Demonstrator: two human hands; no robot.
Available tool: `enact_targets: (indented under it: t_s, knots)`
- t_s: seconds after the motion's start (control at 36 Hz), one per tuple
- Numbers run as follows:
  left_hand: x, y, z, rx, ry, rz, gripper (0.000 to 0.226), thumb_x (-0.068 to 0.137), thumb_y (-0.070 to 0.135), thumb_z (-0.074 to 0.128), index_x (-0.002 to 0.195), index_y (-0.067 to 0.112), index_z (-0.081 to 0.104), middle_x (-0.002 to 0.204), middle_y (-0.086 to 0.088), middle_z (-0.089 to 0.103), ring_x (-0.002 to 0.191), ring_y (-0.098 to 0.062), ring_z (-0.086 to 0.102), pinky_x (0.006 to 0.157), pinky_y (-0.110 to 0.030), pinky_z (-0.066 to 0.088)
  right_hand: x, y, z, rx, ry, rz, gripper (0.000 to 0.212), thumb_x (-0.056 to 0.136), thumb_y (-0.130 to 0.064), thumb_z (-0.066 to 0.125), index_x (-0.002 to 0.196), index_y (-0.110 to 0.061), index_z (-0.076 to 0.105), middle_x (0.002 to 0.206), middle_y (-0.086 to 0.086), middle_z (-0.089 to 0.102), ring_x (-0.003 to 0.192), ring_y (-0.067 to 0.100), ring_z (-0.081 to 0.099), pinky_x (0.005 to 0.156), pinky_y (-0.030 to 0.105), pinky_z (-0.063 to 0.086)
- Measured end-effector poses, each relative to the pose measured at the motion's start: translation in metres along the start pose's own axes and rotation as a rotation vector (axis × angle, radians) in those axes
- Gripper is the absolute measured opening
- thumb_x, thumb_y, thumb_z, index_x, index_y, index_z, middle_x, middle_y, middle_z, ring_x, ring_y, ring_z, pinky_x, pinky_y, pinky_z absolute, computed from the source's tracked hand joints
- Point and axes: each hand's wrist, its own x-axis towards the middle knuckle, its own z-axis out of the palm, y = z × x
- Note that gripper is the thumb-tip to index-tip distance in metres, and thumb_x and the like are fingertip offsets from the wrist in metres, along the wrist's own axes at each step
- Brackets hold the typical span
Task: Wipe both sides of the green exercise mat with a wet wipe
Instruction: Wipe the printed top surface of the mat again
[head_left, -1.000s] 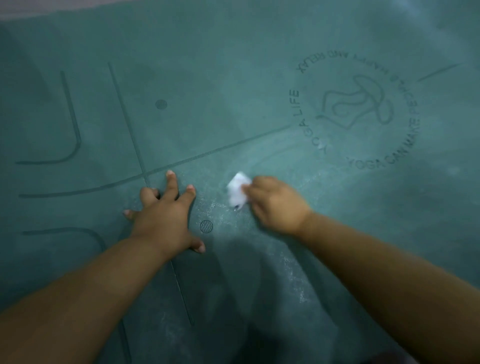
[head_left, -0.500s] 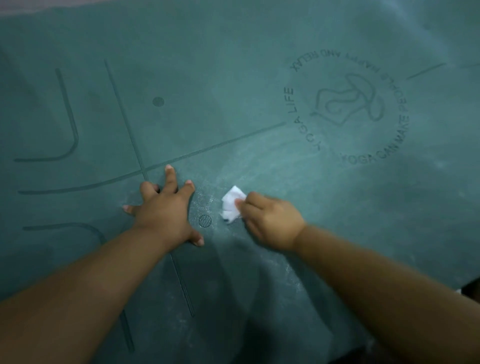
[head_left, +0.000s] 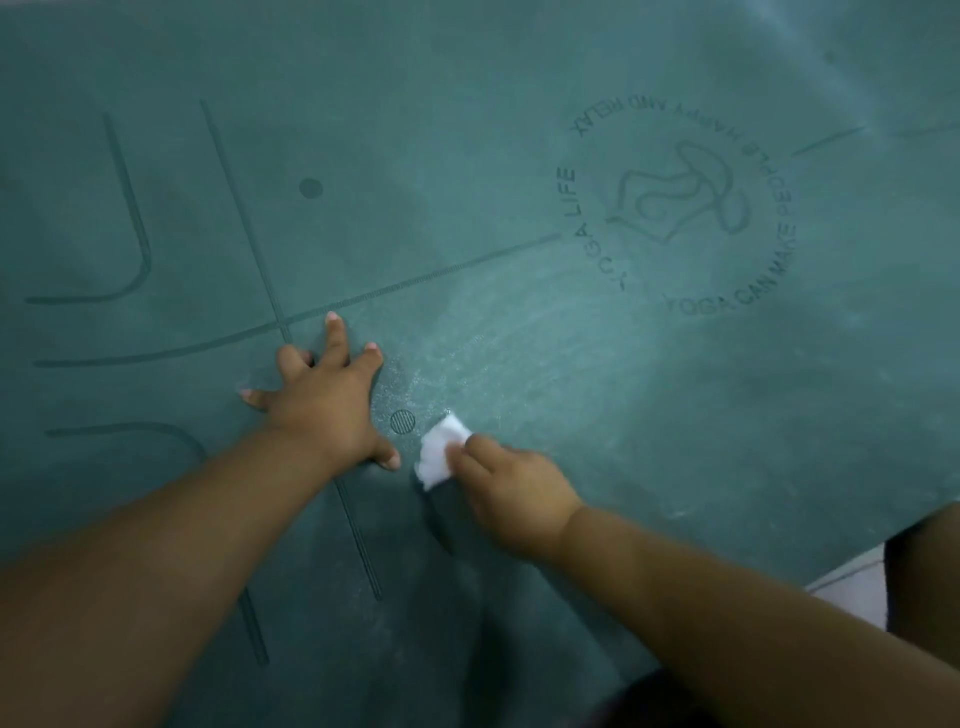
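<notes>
Mat (head_left: 467, 156) flat, printed side up | left hand (head_left: 324, 402) splayed, pressing it | right hand (head_left: 511, 493) pinches wipe (head_left: 439, 457), now nearer the mat's near edge, just beside left thumb.

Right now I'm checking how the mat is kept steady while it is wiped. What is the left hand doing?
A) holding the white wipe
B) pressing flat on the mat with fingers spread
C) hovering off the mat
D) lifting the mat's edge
B: the left hand lies spread on the green mat, while the right hand holds the wet wipe.
</notes>
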Motion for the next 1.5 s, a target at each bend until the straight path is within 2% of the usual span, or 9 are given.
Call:
enact_targets:
  t_s: [0.08,0.31,0.58,0.72,0.83,1.11,1.28,1.36,1.5]
  knots:
    - [0.0,-0.001,0.001,-0.003,0.005,0.002,0.119,0.054,0.054,0.084,0.148,0.037,0.012,0.155,0.005,-0.022,0.136,-0.032,0.007,0.101,-0.074,0.02,-0.007,0.031,-0.021,0.012,-0.13,-0.08,0.03,0.072,-0.021,0.051,0.097,-0.011,0.065,0.084,0.007,0.063,0.055,0.027,0.061,0.04,0.025,0.044]
    - [0.001,-0.001,0.002,-0.015,0.005,-0.002,0.119,0.053,0.052,0.085,0.147,0.036,0.014,0.156,0.005,-0.02,0.136,-0.031,0.007,0.1,-0.075,0.019,-0.027,0.099,-0.041,-0.112,0.115,0.944,0.021,0.092,-0.01,0.043,0.102,0.003,0.055,0.11,0.022,0.05,0.08,0.044,0.055,0.062,0.038,0.034]
    - [-0.005,-0.004,0.007,0.035,0.019,-0.007,0.115,0.061,0.06,0.077,0.148,0.04,0.005,0.156,0.007,-0.021,0.138,-0.032,0.007,0.105,-0.069,0.02,-0.06,0.001,-0.005,0.033,-0.181,-0.138,0.049,0.065,-0.018,0.068,0.109,-0.01,0.049,0.089,0.009,0.064,0.053,0.027,0.06,0.035,0.025,0.045]
    - [-0.016,-0.007,0.019,0.114,0.036,0.02,0.096,0.077,0.066,0.059,0.149,0.039,0.001,0.156,0.008,-0.019,0.139,-0.034,0.006,0.109,-0.058,0.026,-0.065,0.071,-0.046,-0.131,-0.196,0.539,0.036,0.089,-0.016,0.052,0.124,-0.008,0.046,0.121,0.016,0.049,0.093,0.039,0.06,0.071,0.039,0.046]
    - [-0.034,-0.002,0.032,0.147,0.015,0.041,0.083,0.087,0.062,0.048,0.151,0.034,0.002,0.157,0.005,-0.018,0.14,-0.037,0.005,0.111,-0.054,0.024,-0.073,0.073,-0.056,-0.15,-0.198,0.876,0.031,0.092,-0.013,0.048,0.121,-0.002,0.045,0.125,0.017,0.041,0.095,0.04,0.056,0.066,0.038,0.036]
    - [-0.082,-0.011,0.082,0.253,-0.032,0.129,0.102,0.074,0.069,0.059,0.151,0.033,0.003,0.157,0.004,-0.018,0.14,-0.037,0.01,0.115,-0.042,0.022,-0.096,-0.049,-0.007,0.058,-0.424,0.051,0.032,0.084,-0.006,0.054,0.116,-0.002,0.056,0.114,0.017,0.054,0.078,0.036,0.061,0.055,0.04,0.049]
    - [-0.103,-0.023,0.088,0.216,-0.031,0.167,0.097,0.077,0.064,0.061,0.151,0.036,0.006,0.158,0.009,-0.015,0.143,-0.031,0.007,0.115,-0.033,0.018,-0.115,0.03,-0.045,-0.124,-0.333,0.618,0.036,0.096,-0.017,0.04,0.132,-0.014,0.041,0.132,0.012,0.042,0.111,0.034,0.054,0.085,0.041,0.045]
    - [-0.104,-0.02,0.088,0.21,-0.03,0.163,0.096,0.077,0.062,0.062,0.151,0.035,0.006,0.158,0.009,-0.015,0.144,-0.032,0.006,0.115,-0.034,0.019,-0.129,0.049,-0.061,-0.202,-0.241,0.91,0.032,0.095,-0.01,0.038,0.127,-0.008,0.041,0.126,0.017,0.04,0.104,0.038,0.054,0.071,0.041,0.04]
    - [-0.103,-0.019,0.09,0.202,-0.013,0.154,0.097,0.076,0.062,0.063,0.15,0.035,0.008,0.158,0.009,-0.014,0.143,-0.033,0.007,0.116,-0.036,0.022,-0.136,-0.008,-0.035,-0.069,-0.336,0.817,0.038,0.094,-0.008,0.036,0.132,-0.008,0.037,0.139,0.016,0.034,0.104,0.038,0.057,0.079,0.041,0.044]
